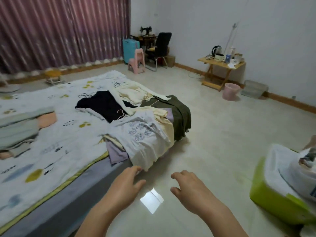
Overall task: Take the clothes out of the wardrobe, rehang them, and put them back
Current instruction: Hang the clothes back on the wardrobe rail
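A heap of clothes lies on the near corner of the bed [56, 134]: a white embroidered top [145, 137] in front, a black garment [102, 103], cream pieces [133, 94], an olive green garment [179, 113] and a lilac one [116, 154]. A light hanger [121, 114] lies on the black garment, and dark hangers [119, 84] lie further back. My left hand [125, 183] reaches out with relaxed fingers just below the hem of the white top, holding nothing. My right hand [188, 187] hovers over the floor, fingers loosely curled and empty. No wardrobe is in view.
A green bin [273, 200] with a white bag stands at the right, with a cat [307, 158] on it. Further back are a pink bucket [230, 91], a wooden folding table [220, 65], a pink stool [137, 61], a black chair [160, 47] and a blue suitcase [130, 48]. Tiled floor lies between.
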